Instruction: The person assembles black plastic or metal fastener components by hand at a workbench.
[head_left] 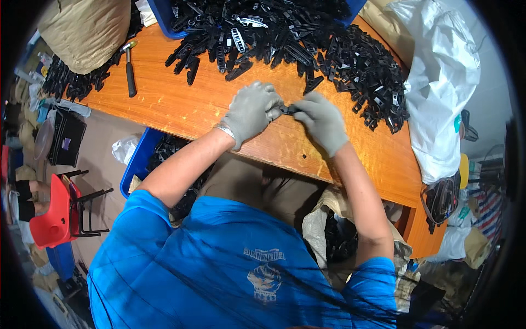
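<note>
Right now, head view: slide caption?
Gloved left hand and right hand hold a black part over a wooden table near more black parts.

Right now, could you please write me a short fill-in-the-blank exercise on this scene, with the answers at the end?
The left hand and right hand both wear ____ gloves.
The small part held between them is coloured ____.
The tool on the table, left of the pile of parts, is a ____.
The black-legged chair at the picture's left is ____.
Missing words: grey; black; hammer; red.
</note>
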`<action>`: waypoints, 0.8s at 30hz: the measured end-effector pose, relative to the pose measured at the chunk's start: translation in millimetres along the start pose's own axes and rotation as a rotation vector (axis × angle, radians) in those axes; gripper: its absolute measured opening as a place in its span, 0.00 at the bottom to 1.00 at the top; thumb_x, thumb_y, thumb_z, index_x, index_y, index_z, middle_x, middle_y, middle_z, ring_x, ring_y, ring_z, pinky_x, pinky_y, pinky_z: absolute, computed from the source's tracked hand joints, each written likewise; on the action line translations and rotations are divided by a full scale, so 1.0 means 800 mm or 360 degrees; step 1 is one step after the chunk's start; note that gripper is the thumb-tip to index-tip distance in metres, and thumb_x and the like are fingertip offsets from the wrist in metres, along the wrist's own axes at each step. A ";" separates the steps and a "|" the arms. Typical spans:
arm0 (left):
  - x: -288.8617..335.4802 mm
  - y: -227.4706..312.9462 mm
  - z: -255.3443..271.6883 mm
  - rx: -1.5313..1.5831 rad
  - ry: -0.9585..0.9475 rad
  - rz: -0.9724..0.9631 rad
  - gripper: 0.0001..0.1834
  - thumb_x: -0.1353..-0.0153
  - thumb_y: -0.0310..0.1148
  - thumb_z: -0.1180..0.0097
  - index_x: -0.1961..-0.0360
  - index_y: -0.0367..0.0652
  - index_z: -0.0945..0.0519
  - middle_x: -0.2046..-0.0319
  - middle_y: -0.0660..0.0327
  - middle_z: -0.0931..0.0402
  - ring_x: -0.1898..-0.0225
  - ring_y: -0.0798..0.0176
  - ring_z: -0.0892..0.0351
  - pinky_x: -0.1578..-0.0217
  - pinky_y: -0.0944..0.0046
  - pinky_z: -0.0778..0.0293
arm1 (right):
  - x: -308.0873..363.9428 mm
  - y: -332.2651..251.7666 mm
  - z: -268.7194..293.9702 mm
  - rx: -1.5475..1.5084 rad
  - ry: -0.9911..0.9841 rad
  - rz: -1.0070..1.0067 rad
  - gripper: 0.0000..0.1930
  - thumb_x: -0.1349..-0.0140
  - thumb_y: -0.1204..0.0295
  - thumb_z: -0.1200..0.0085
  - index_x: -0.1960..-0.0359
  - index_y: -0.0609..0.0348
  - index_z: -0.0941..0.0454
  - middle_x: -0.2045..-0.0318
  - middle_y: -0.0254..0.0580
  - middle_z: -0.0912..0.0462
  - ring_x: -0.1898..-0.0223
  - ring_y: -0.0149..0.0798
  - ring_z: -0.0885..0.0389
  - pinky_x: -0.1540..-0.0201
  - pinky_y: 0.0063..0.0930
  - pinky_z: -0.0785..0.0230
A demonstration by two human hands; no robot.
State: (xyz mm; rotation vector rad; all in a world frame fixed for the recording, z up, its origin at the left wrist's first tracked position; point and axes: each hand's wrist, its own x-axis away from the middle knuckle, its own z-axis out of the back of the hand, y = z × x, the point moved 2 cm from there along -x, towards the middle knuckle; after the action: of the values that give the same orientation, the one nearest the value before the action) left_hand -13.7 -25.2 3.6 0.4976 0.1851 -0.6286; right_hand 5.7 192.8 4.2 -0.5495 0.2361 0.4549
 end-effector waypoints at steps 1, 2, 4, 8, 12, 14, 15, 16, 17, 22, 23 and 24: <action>0.000 -0.001 -0.004 -0.0002 0.0004 -0.0011 0.10 0.31 0.42 0.34 0.58 0.49 0.09 0.55 0.58 0.16 0.47 0.48 0.19 0.47 0.46 0.20 | -0.011 -0.007 -0.001 0.0075 -0.0053 0.0117 0.07 0.36 0.66 0.29 0.58 0.48 0.11 0.58 0.40 0.17 0.56 0.51 0.13 0.55 0.47 0.20; -0.001 -0.008 -0.009 0.0017 0.0049 0.0010 0.09 0.32 0.41 0.33 0.60 0.49 0.10 0.55 0.57 0.17 0.47 0.47 0.19 0.48 0.46 0.21 | -0.024 -0.009 -0.002 0.0226 -0.0158 0.0201 0.07 0.34 0.63 0.31 0.60 0.48 0.12 0.59 0.40 0.17 0.56 0.51 0.13 0.56 0.48 0.19; -0.001 -0.020 -0.009 0.0028 0.0103 0.0016 0.08 0.33 0.40 0.32 0.61 0.48 0.11 0.55 0.57 0.17 0.48 0.45 0.19 0.48 0.46 0.21 | -0.033 -0.014 -0.003 0.0242 -0.0214 0.0195 0.07 0.34 0.63 0.31 0.59 0.49 0.12 0.59 0.40 0.17 0.56 0.51 0.12 0.55 0.48 0.19; 0.045 -0.026 0.036 0.0117 -0.0145 -0.0040 0.10 0.38 0.32 0.30 0.57 0.44 0.15 0.58 0.54 0.18 0.51 0.45 0.18 0.47 0.46 0.23 | -0.008 -0.041 -0.019 0.0117 -0.0293 0.0253 0.08 0.32 0.61 0.33 0.57 0.48 0.11 0.59 0.40 0.16 0.56 0.50 0.12 0.54 0.47 0.18; 0.112 -0.075 0.131 0.0319 -0.0709 0.0061 0.14 0.37 0.28 0.35 0.50 0.41 0.13 0.61 0.58 0.17 0.58 0.54 0.16 0.48 0.56 0.20 | 0.019 -0.037 0.006 -0.0094 -0.0241 0.0205 0.08 0.31 0.61 0.34 0.56 0.46 0.10 0.56 0.40 0.14 0.52 0.50 0.12 0.50 0.45 0.19; 0.108 -0.072 0.151 0.0554 -0.0622 0.0328 0.13 0.35 0.28 0.35 0.49 0.40 0.13 0.59 0.60 0.15 0.59 0.61 0.17 0.50 0.60 0.20 | 0.025 -0.002 0.030 -0.0089 -0.0010 0.0027 0.08 0.31 0.64 0.36 0.55 0.47 0.09 0.54 0.41 0.13 0.51 0.51 0.12 0.48 0.45 0.19; 0.104 -0.074 0.156 0.0783 -0.0530 0.0596 0.13 0.32 0.28 0.36 0.48 0.38 0.13 0.57 0.63 0.13 0.60 0.67 0.17 0.53 0.65 0.21 | 0.024 0.024 0.042 0.0053 0.0065 -0.0072 0.08 0.31 0.65 0.35 0.54 0.48 0.09 0.54 0.42 0.13 0.51 0.51 0.12 0.48 0.45 0.19; 0.092 -0.078 0.139 0.0803 -0.0282 0.0521 0.13 0.28 0.30 0.37 0.47 0.36 0.12 0.54 0.64 0.12 0.60 0.75 0.20 0.55 0.71 0.22 | 0.018 0.051 0.053 0.0194 0.0138 -0.0160 0.09 0.31 0.65 0.35 0.54 0.49 0.09 0.53 0.42 0.13 0.51 0.51 0.12 0.47 0.45 0.18; 0.072 -0.068 0.122 0.0809 -0.0278 0.0513 0.13 0.28 0.30 0.37 0.47 0.36 0.12 0.54 0.64 0.12 0.60 0.75 0.20 0.55 0.71 0.22 | 0.014 0.077 0.060 0.0292 0.0222 -0.0215 0.10 0.31 0.66 0.35 0.52 0.50 0.09 0.52 0.43 0.12 0.51 0.52 0.12 0.46 0.45 0.18; -0.034 -0.001 0.015 0.0348 -0.0052 0.0304 0.18 0.27 0.42 0.37 0.45 0.42 0.11 0.51 0.49 0.11 0.48 0.49 0.11 0.45 0.51 0.18 | -0.017 0.114 0.069 0.0548 0.0227 -0.0568 0.12 0.29 0.64 0.34 0.48 0.48 0.08 0.49 0.48 0.13 0.49 0.54 0.11 0.46 0.47 0.18; -0.053 0.017 0.005 0.0320 -0.0107 0.0415 0.19 0.27 0.45 0.37 0.46 0.43 0.11 0.51 0.47 0.12 0.46 0.44 0.12 0.44 0.47 0.19 | -0.022 0.113 0.070 0.0554 0.0226 -0.0566 0.12 0.29 0.64 0.34 0.48 0.48 0.08 0.49 0.48 0.13 0.49 0.54 0.11 0.46 0.47 0.18; -0.070 0.029 -0.007 0.0324 -0.0103 0.0413 0.19 0.27 0.45 0.37 0.46 0.43 0.11 0.51 0.47 0.12 0.46 0.44 0.12 0.44 0.47 0.19 | -0.028 0.109 0.068 0.0595 0.0187 -0.0624 0.14 0.30 0.62 0.33 0.47 0.49 0.09 0.48 0.49 0.13 0.49 0.55 0.11 0.45 0.48 0.18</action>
State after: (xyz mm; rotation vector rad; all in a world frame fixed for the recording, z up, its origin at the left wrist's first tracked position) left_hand -44.8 22.7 25.8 0.6841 -0.0058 -0.4102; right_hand -49.8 281.1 17.8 -0.2446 0.3099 -0.0064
